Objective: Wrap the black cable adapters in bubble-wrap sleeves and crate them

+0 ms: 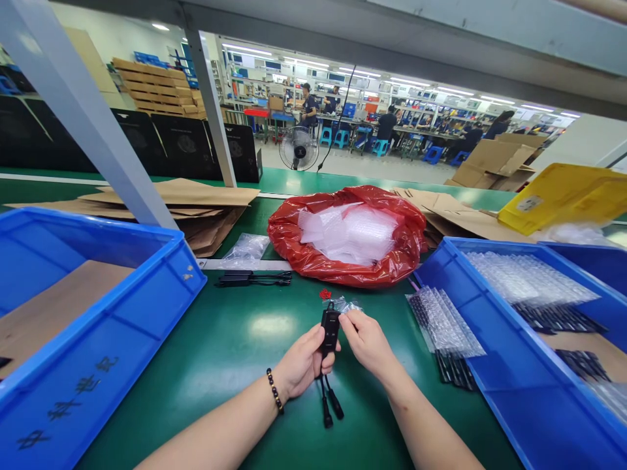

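My left hand (307, 359) is closed around a small black controller box (330, 328), held upright over the green worktable. Two short cables with black connectors (329, 408) hang below that hand. At the box's upper right edge, my right hand (366, 341) is closed in a pinch; what its fingertips hold, if anything, is hidden. Just beyond the hands lie a small pile of red pieces (325, 294) and a crumpled clear plastic bag (347, 305). Farther left on the table are black boxes with cables (252, 279).
A red bag (284, 245) of bubble-wrap pouches stands ahead. Blue bins flank me, one at left (122, 326) and one at right (494, 352). Bubble-wrapped cable items (443, 326) lie against the right bin. Cardboard sheets (210, 196), a fan (298, 149) and a metal post (210, 98) stand beyond.
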A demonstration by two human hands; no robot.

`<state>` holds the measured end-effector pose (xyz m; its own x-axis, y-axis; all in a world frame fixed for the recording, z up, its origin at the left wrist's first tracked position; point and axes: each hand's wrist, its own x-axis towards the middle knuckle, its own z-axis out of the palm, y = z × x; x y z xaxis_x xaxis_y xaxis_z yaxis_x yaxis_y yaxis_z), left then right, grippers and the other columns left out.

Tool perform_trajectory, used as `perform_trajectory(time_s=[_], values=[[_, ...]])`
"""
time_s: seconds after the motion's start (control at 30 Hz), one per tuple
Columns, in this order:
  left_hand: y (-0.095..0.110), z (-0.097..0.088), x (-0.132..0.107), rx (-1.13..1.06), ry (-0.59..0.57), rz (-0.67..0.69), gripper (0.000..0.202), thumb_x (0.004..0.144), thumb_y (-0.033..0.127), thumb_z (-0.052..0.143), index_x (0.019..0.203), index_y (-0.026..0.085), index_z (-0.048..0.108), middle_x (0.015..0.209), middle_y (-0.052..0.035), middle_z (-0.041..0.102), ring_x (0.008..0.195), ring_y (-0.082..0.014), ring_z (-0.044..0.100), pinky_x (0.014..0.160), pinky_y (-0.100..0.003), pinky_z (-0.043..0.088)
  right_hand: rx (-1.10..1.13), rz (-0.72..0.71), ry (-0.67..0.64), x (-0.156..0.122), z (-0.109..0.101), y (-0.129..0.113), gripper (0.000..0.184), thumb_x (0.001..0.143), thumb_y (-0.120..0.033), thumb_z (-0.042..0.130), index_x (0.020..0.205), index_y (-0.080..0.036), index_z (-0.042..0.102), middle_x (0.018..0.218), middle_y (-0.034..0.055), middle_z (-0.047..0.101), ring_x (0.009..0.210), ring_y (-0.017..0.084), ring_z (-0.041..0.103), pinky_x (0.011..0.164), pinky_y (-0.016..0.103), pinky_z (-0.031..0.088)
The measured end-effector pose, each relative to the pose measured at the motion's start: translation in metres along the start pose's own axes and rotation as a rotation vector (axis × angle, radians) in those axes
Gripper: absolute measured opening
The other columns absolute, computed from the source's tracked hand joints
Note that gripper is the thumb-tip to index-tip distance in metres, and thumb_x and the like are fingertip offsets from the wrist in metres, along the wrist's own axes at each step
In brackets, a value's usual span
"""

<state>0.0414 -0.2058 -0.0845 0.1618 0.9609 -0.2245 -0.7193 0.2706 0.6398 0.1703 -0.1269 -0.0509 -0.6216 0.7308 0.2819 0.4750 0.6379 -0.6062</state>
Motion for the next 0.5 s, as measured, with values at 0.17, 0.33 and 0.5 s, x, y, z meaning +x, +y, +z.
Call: perform_trajectory(time_s=[0.17,0.33,0.5], values=[[0.002,0.0,0.002,-0.053,0.042,0.0,0.032,0.077,0.047,0.056,0.089,0.017,0.05,0.074,-0.0015,0.057,0.045,-0.0052,0.041,0.047,-0.022,0.026,0.069,-0.073,-0.124,0.002,-0.022,0.006,0.042,0.09,-0.034,0.029,0.052,-0.019,0.041,0.051,-0.0027,0.043,0.05,0.01,0.043,0.051,0.021,0.035],[0.007,0.0,0.0,-0.041,0.039,0.005,0.029,0.073,0.033,0.061,0.095,0.016,0.051,0.083,-0.0054,0.062,0.048,-0.0074,0.048,0.047,-0.023,0.03,-0.481,0.164,-0.23,0.014,-0.013,0.036,0.032,0.084,-0.031,0.045,0.055,-0.018,0.052,0.056,0.0023,0.054,0.052,0.014,0.052,0.049,0.024,0.033],[0.006,0.001,-0.001,0.054,0.064,0.005,0.04,0.059,0.005,0.065,0.095,0.017,0.05,0.093,-0.008,0.064,0.062,-0.0131,0.062,0.055,-0.023,0.039,-0.68,0.225,-0.104,0.022,-0.015,0.04,0.022,0.078,-0.037,0.055,0.076,-0.016,0.059,0.074,0.0079,0.062,0.063,0.019,0.06,0.054,0.027,0.039]])
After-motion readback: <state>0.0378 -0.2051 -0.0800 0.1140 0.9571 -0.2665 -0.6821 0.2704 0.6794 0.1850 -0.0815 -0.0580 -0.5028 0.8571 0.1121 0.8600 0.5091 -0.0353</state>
